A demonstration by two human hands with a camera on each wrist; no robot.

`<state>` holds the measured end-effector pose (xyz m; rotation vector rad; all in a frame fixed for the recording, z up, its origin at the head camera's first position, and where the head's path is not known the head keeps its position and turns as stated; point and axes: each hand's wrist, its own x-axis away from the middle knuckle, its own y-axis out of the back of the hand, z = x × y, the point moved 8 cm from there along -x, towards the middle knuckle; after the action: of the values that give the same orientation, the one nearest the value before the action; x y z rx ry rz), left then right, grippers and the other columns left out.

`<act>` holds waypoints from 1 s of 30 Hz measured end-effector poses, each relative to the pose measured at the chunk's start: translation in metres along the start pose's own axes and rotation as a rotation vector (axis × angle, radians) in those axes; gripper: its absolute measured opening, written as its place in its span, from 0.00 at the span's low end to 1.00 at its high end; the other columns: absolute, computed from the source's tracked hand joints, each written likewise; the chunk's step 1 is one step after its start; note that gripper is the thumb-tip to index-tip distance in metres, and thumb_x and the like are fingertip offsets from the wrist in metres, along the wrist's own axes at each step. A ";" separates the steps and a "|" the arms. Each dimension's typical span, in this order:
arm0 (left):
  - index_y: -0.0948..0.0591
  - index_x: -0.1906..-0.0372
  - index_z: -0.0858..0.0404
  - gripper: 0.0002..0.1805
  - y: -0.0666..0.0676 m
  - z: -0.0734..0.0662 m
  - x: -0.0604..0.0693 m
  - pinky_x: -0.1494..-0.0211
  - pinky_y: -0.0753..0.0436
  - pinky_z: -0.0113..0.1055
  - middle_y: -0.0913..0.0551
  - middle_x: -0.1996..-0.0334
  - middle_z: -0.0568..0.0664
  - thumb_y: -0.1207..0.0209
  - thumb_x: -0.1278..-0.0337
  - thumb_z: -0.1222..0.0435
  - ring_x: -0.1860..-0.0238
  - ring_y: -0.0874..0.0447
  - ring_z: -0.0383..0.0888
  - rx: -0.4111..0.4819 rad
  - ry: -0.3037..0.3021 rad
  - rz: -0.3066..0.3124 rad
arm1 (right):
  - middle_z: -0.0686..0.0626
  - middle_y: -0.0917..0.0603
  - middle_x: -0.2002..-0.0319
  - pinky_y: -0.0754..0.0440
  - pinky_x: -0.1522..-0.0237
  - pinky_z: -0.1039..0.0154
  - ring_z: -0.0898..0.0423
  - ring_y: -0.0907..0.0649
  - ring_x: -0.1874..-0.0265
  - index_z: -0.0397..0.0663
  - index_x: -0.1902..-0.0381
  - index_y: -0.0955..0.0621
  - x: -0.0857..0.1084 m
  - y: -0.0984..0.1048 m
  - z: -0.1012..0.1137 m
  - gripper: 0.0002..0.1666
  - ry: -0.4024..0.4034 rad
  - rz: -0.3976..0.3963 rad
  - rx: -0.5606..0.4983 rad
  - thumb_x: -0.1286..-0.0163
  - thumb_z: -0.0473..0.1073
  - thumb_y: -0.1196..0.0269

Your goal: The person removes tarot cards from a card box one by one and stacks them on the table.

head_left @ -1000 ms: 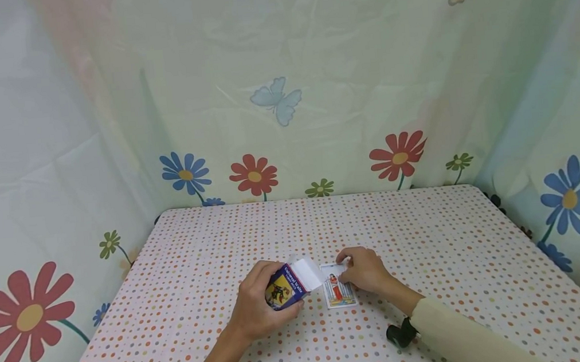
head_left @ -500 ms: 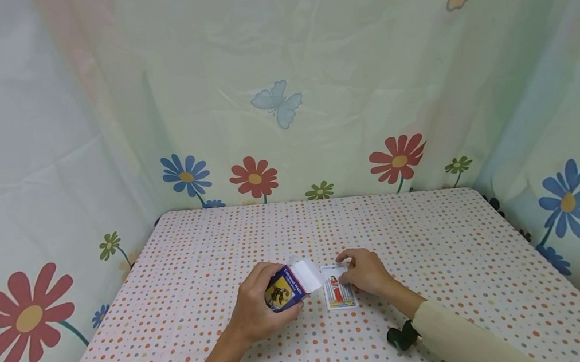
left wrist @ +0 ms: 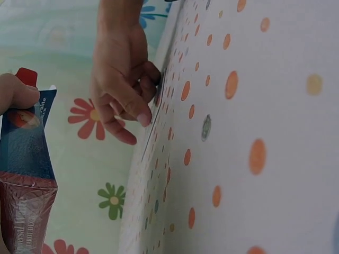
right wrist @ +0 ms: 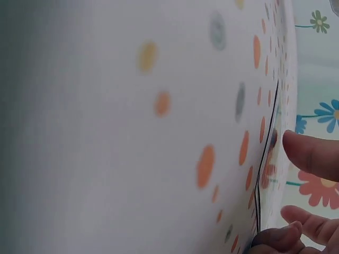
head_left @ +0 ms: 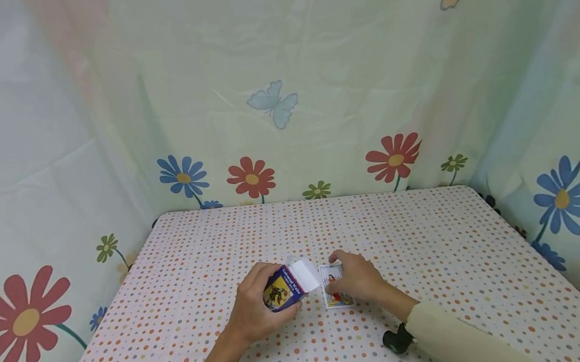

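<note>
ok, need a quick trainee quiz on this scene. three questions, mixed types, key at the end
1. Multiple choice: which hand grips the tarot box?
a) right
b) left
c) both

2. True or false: the box's white flap stands open.

3. Short answer: what lies on the dotted tablecloth, partly hidden by the right hand in the head view?

Key:
1. b, the left hand.
2. True.
3. A face-up picture card.
</note>
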<state>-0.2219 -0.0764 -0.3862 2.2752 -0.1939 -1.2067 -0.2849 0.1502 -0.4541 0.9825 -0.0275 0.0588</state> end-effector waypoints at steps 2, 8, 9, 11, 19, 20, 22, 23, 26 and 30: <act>0.23 0.41 0.61 0.39 0.000 0.000 0.000 0.57 0.15 0.30 0.21 0.49 0.48 0.21 0.63 0.56 0.55 0.19 0.40 0.001 0.001 0.000 | 0.49 0.17 0.65 0.26 0.74 0.61 0.53 0.22 0.72 0.49 0.44 0.20 0.000 0.000 0.002 0.38 -0.002 0.005 0.031 0.53 0.50 0.19; 0.23 0.41 0.60 0.38 0.001 -0.001 -0.002 0.58 0.15 0.29 0.21 0.49 0.48 0.21 0.63 0.56 0.56 0.20 0.40 0.004 0.005 0.003 | 0.50 0.19 0.68 0.28 0.76 0.61 0.52 0.23 0.73 0.51 0.45 0.20 -0.001 -0.001 0.002 0.37 -0.014 0.011 0.036 0.53 0.48 0.19; 0.23 0.41 0.60 0.38 0.001 -0.001 -0.002 0.58 0.15 0.29 0.21 0.49 0.48 0.21 0.63 0.56 0.56 0.20 0.40 0.003 0.004 0.003 | 0.50 0.19 0.68 0.28 0.76 0.61 0.53 0.24 0.74 0.51 0.45 0.20 -0.001 -0.001 0.001 0.37 -0.011 0.011 0.034 0.53 0.48 0.19; 0.23 0.42 0.60 0.38 0.001 -0.001 -0.001 0.58 0.15 0.29 0.21 0.49 0.48 0.21 0.63 0.56 0.56 0.20 0.40 0.002 0.005 0.002 | 0.50 0.18 0.68 0.28 0.76 0.61 0.53 0.24 0.73 0.51 0.46 0.20 -0.001 -0.002 0.001 0.36 -0.006 0.011 0.033 0.53 0.48 0.19; 0.23 0.42 0.60 0.37 0.001 0.000 -0.001 0.58 0.15 0.29 0.21 0.49 0.47 0.21 0.62 0.56 0.56 0.20 0.40 -0.004 0.009 0.002 | 0.49 0.17 0.64 0.25 0.73 0.60 0.53 0.21 0.71 0.50 0.44 0.21 -0.001 0.000 0.002 0.38 0.011 0.004 0.030 0.53 0.49 0.19; 0.23 0.42 0.60 0.37 0.001 0.000 -0.001 0.58 0.15 0.29 0.21 0.49 0.47 0.21 0.62 0.56 0.56 0.20 0.40 -0.004 0.010 0.002 | 0.49 0.17 0.65 0.25 0.73 0.61 0.53 0.21 0.71 0.50 0.44 0.21 -0.001 0.000 0.003 0.38 0.009 0.002 0.022 0.53 0.49 0.19; 0.23 0.42 0.60 0.37 0.001 0.001 -0.001 0.59 0.15 0.29 0.21 0.50 0.47 0.21 0.62 0.56 0.56 0.20 0.39 -0.003 0.011 0.003 | 0.49 0.19 0.67 0.26 0.74 0.61 0.53 0.22 0.73 0.50 0.43 0.21 0.000 0.002 0.003 0.37 0.004 -0.011 -0.005 0.52 0.48 0.20; 0.23 0.42 0.59 0.37 0.001 0.001 -0.001 0.59 0.15 0.29 0.21 0.50 0.47 0.21 0.62 0.56 0.56 0.20 0.39 -0.003 0.011 0.004 | 0.50 0.20 0.68 0.26 0.75 0.61 0.54 0.23 0.74 0.50 0.44 0.21 0.000 0.003 0.004 0.36 0.010 -0.026 -0.018 0.51 0.47 0.20; 0.22 0.42 0.59 0.37 0.000 0.002 0.000 0.59 0.15 0.29 0.21 0.50 0.47 0.21 0.62 0.56 0.56 0.20 0.39 -0.002 0.015 0.009 | 0.51 0.25 0.73 0.32 0.79 0.64 0.56 0.29 0.80 0.49 0.45 0.19 0.004 0.009 0.008 0.30 0.051 -0.091 -0.102 0.46 0.44 0.24; 0.23 0.42 0.59 0.37 -0.001 0.003 0.000 0.58 0.15 0.29 0.21 0.50 0.47 0.21 0.62 0.55 0.56 0.20 0.39 -0.004 0.022 0.015 | 0.52 0.28 0.74 0.37 0.82 0.67 0.59 0.33 0.83 0.46 0.51 0.17 0.013 0.023 0.022 0.19 0.185 -0.220 -0.245 0.42 0.38 0.31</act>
<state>-0.2243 -0.0774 -0.3882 2.2785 -0.2001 -1.1734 -0.2731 0.1446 -0.4222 0.7273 0.2386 -0.0549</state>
